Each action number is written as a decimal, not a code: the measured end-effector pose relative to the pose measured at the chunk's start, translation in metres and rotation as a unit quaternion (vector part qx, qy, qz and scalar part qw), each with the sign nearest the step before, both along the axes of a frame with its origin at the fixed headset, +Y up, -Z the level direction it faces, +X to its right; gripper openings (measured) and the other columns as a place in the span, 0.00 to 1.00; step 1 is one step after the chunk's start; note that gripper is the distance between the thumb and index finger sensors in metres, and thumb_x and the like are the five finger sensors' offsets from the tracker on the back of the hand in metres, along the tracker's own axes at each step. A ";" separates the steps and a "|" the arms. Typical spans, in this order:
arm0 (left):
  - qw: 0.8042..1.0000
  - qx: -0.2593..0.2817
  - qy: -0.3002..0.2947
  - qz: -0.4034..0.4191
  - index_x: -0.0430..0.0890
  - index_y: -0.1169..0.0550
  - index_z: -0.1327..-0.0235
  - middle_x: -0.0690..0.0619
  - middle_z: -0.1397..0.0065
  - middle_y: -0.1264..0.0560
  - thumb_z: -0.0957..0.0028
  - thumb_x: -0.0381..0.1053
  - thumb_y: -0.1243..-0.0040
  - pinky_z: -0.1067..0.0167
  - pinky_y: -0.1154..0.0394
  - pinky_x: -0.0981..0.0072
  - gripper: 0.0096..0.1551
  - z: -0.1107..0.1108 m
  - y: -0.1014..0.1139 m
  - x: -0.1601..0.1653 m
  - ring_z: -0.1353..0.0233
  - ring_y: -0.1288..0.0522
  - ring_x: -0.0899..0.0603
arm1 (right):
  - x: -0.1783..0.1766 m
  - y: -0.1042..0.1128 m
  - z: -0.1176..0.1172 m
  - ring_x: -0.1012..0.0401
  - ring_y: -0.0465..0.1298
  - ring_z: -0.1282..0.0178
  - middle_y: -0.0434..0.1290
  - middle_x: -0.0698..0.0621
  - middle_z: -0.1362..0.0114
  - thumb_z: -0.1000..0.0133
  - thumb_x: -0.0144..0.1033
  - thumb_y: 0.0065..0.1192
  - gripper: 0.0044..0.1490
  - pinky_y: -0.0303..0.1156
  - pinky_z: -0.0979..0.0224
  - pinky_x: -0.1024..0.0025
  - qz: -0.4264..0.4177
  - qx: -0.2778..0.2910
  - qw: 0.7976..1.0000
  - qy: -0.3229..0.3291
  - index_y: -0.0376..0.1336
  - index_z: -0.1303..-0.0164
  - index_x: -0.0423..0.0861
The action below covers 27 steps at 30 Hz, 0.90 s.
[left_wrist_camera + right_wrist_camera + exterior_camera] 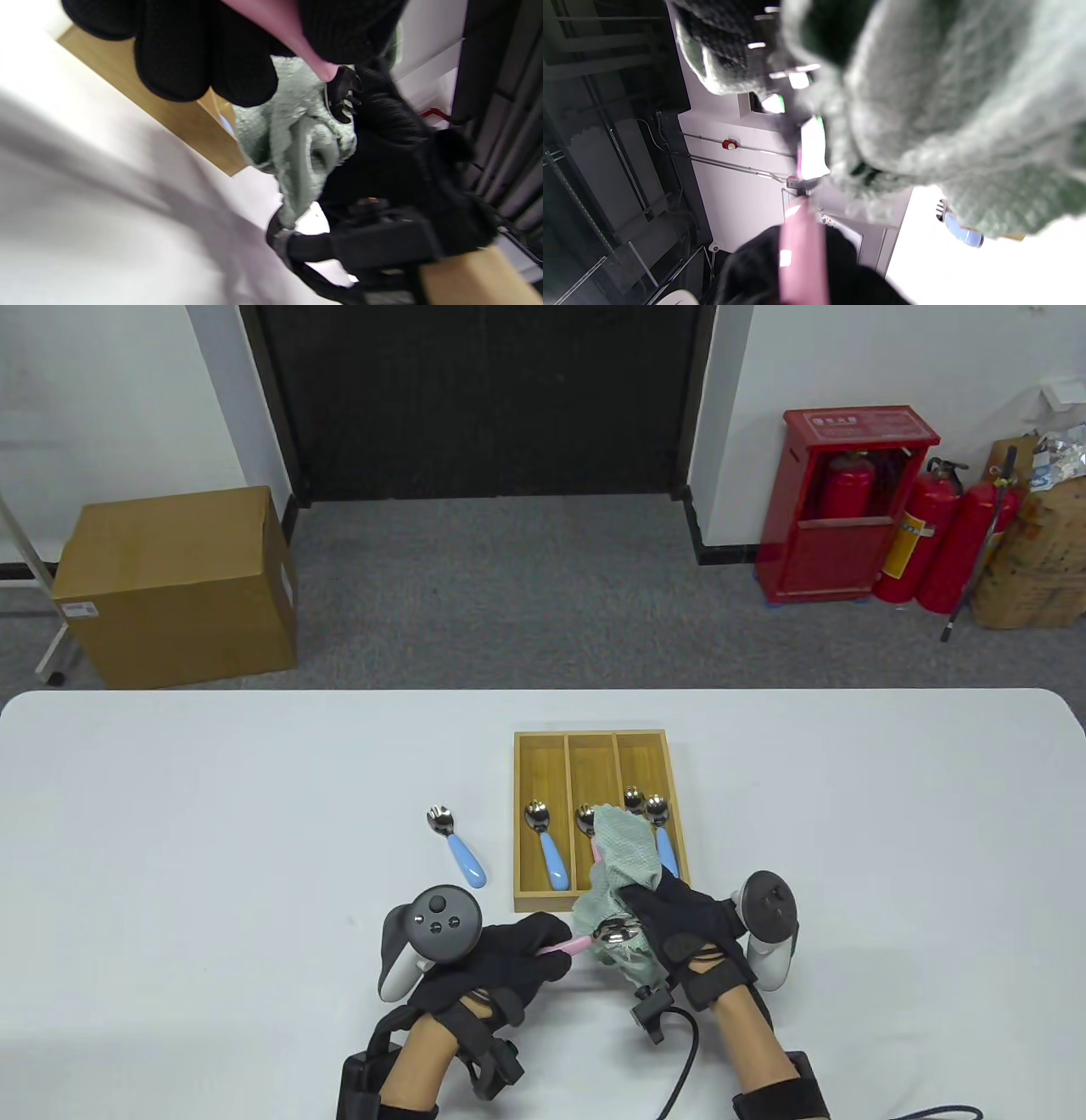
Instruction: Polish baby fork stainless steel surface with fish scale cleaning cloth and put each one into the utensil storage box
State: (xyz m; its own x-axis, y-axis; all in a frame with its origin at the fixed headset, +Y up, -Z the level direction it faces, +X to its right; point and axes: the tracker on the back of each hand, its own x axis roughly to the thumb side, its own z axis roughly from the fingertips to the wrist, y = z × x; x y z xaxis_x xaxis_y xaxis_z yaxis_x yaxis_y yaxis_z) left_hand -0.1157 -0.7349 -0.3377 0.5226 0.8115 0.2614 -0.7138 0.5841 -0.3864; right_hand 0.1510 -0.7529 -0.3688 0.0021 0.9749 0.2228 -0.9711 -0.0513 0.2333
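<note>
My left hand [509, 959] grips the pink handle of a baby fork [594, 937] just in front of the wooden storage box [543, 899]. The fork's steel head lies in the pale green cleaning cloth [624, 861], which my right hand [679, 929] holds bunched around it. The cloth's upper end drapes over the box's front right part. In the left wrist view the pink handle [292, 31] runs between my fingers toward the cloth [297, 140]. The right wrist view shows the cloth [946, 106] close up above the pink handle [801, 254].
Blue-handled forks lie in the box: one in the left slot [547, 840], one in the middle [585, 819], two in the right [657, 819]. Another blue-handled fork [458, 848] lies on the white table [212, 857] left of the box.
</note>
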 end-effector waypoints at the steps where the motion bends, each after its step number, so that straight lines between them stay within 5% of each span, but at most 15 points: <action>1: 1.000 0.004 0.014 -0.007 0.50 0.23 0.39 0.48 0.46 0.16 0.48 0.57 0.37 0.38 0.30 0.36 0.26 -0.001 -0.002 -0.002 0.44 0.18 0.39 | -0.002 0.000 0.000 0.36 0.74 0.39 0.66 0.30 0.27 0.49 0.43 0.63 0.33 0.67 0.39 0.34 -0.005 -0.003 1.000 0.008 0.65 0.32 0.49; 7: 0.999 0.000 0.050 -0.014 0.51 0.23 0.39 0.48 0.46 0.17 0.49 0.56 0.38 0.38 0.30 0.36 0.25 -0.005 -0.010 -0.009 0.45 0.18 0.39 | -0.011 0.001 -0.001 0.34 0.70 0.34 0.62 0.30 0.24 0.49 0.46 0.64 0.34 0.64 0.37 0.32 -0.028 -0.005 0.996 0.080 0.67 0.32 0.49; 13: 0.997 0.023 0.068 -0.011 0.50 0.24 0.40 0.48 0.47 0.17 0.50 0.56 0.39 0.37 0.31 0.36 0.26 -0.003 -0.007 -0.011 0.46 0.19 0.39 | -0.014 -0.001 0.002 0.30 0.63 0.30 0.57 0.30 0.20 0.49 0.69 0.55 0.48 0.60 0.35 0.29 -0.051 -0.012 0.991 0.124 0.69 0.35 0.40; 15: 0.997 0.033 0.072 -0.010 0.50 0.24 0.40 0.48 0.47 0.17 0.50 0.56 0.39 0.37 0.31 0.36 0.26 -0.001 -0.005 -0.010 0.46 0.19 0.39 | -0.015 0.000 0.002 0.29 0.65 0.31 0.59 0.30 0.22 0.47 0.62 0.54 0.43 0.62 0.36 0.29 -0.048 -0.017 0.992 0.111 0.71 0.39 0.39; 19: 0.996 0.052 0.069 -0.001 0.50 0.24 0.40 0.48 0.47 0.18 0.50 0.56 0.40 0.36 0.31 0.36 0.26 0.002 0.000 -0.008 0.46 0.19 0.39 | -0.015 0.007 0.003 0.33 0.73 0.38 0.64 0.30 0.26 0.50 0.34 0.68 0.28 0.70 0.43 0.35 -0.004 -0.007 0.995 0.101 0.69 0.40 0.42; 25: 0.995 0.093 0.048 0.001 0.50 0.23 0.40 0.47 0.47 0.18 0.50 0.55 0.40 0.35 0.32 0.35 0.26 0.010 0.012 -0.001 0.46 0.20 0.39 | -0.019 0.015 0.005 0.40 0.79 0.44 0.65 0.33 0.28 0.55 0.27 0.74 0.47 0.75 0.47 0.40 0.054 0.029 0.993 0.100 0.53 0.27 0.51; 27: 0.994 0.100 0.032 0.002 0.49 0.23 0.40 0.46 0.47 0.18 0.51 0.54 0.39 0.34 0.33 0.35 0.26 0.012 0.015 0.004 0.46 0.20 0.38 | -0.022 0.016 0.005 0.40 0.81 0.46 0.69 0.32 0.30 0.56 0.28 0.74 0.45 0.76 0.49 0.41 0.067 0.027 0.990 0.121 0.57 0.27 0.46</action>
